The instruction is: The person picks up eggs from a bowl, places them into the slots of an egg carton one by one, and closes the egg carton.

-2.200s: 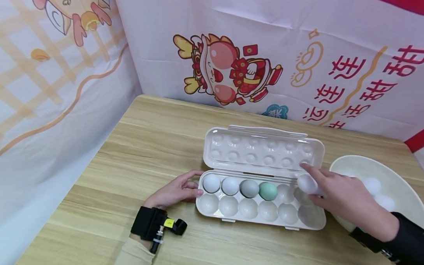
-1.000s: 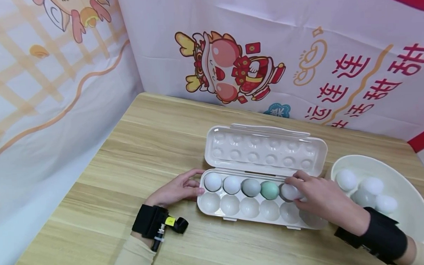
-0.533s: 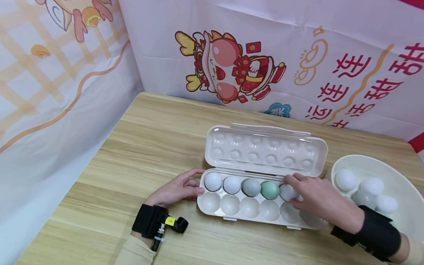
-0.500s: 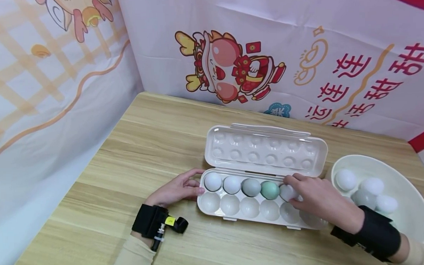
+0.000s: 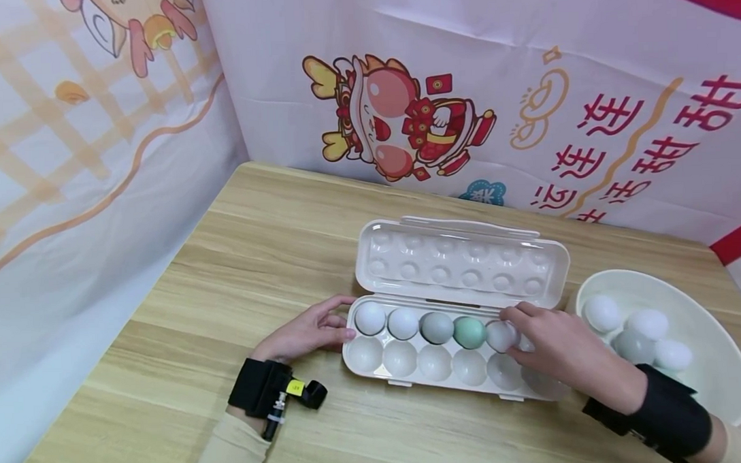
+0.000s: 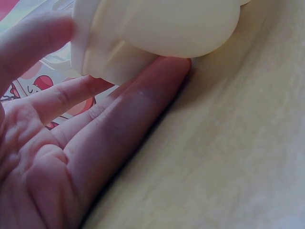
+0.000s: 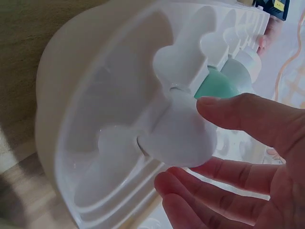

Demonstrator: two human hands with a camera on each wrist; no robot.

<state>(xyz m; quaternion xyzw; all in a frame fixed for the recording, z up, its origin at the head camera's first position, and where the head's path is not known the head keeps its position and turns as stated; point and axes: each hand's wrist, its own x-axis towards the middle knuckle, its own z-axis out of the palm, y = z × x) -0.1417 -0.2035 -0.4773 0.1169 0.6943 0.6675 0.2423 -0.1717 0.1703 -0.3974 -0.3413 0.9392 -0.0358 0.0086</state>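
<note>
A white plastic egg box (image 5: pixel 435 363) lies with its lid folded back. My left hand (image 5: pixel 309 334) holds its left end; the left wrist view shows the thumb against the wall of the box and the other fingers reaching beneath it. In the back row sit two white eggs, a grey egg (image 5: pixel 437 328) and a green egg (image 5: pixel 470 332). My right hand (image 5: pixel 561 337) holds a white egg (image 7: pixel 181 133) at the fifth cup of that row, thumb on one side and fingers on the other. The cup's bottom is hidden under this egg.
A cream bowl (image 5: pixel 721 355) with several white and grey eggs stands just right of the egg box, close by my right wrist. All this rests on a wooden table (image 5: pixel 255 249). Printed cloth (image 5: pixel 266 51) hangs behind the table and at its left.
From above the right end of the box, my right hand moved left and lowered the white egg to the fifth back cup. There it has barely moved since. My left hand stayed put.
</note>
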